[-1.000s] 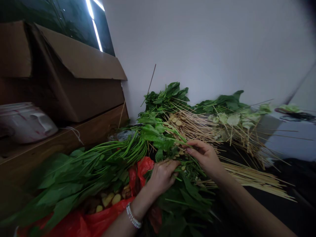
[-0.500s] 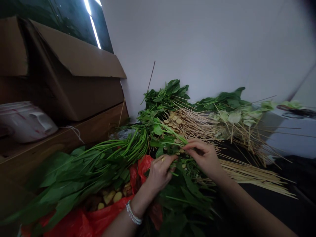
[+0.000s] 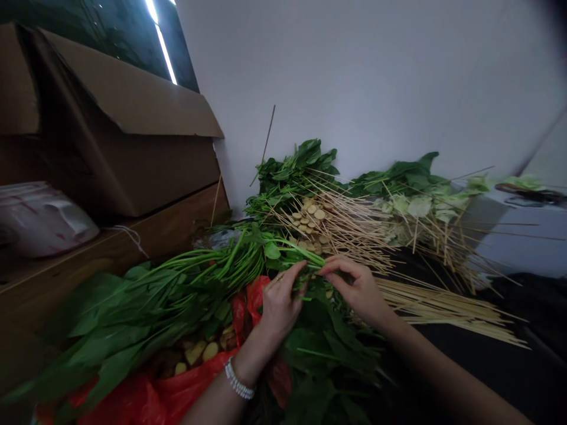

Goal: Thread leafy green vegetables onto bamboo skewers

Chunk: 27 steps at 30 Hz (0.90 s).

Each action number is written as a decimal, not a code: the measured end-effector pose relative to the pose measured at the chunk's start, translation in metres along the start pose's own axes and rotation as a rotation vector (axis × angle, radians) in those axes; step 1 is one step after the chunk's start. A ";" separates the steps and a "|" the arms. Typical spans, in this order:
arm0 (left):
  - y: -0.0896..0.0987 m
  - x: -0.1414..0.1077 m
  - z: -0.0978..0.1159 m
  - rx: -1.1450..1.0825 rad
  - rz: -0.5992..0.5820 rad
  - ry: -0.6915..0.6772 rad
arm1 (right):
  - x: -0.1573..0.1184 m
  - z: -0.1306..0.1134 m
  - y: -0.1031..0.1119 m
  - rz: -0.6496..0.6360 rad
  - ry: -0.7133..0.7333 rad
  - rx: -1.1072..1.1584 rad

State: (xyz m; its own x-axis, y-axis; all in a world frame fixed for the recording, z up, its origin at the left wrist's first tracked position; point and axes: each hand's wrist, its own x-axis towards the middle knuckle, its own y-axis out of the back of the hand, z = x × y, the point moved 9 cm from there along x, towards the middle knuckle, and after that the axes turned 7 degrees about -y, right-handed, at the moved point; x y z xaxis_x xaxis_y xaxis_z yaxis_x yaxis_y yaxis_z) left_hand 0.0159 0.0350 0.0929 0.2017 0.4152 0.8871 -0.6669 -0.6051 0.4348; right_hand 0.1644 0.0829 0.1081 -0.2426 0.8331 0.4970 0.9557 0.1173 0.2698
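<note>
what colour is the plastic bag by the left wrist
Crinkled plastic bag: red, clearest in the head view.

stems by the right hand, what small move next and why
Perhaps steady the stems with the left hand: the right hand seems to pinch them near one end, and the left fingertips lie close by.

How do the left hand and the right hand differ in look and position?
The left hand wears a ring, with a beaded bracelet on its wrist; the right hand shows neither. The left hand is nearer the red bag, the right hand nearer the loose skewers. Both are at the green stems.
</note>
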 end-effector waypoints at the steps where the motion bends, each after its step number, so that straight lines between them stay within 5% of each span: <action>1: -0.001 0.000 -0.002 0.016 -0.009 0.002 | -0.001 0.001 -0.001 -0.003 -0.009 0.002; 10: -0.006 0.001 -0.020 0.181 -0.112 0.043 | 0.002 0.020 0.004 -0.001 -0.199 0.195; 20: 0.011 0.002 -0.048 0.176 -0.038 0.144 | -0.017 0.057 -0.039 -0.590 -0.608 0.380; 27: 0.009 0.000 -0.051 0.113 -0.059 0.223 | -0.004 0.041 -0.019 -0.474 -0.527 0.406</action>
State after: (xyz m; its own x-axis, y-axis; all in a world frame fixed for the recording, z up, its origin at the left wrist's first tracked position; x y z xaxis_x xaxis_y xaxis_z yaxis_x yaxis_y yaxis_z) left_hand -0.0260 0.0643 0.0892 0.0664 0.5841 0.8090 -0.5720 -0.6420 0.5105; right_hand 0.1536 0.1000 0.0667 -0.6226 0.7789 -0.0756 0.7818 0.6233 -0.0163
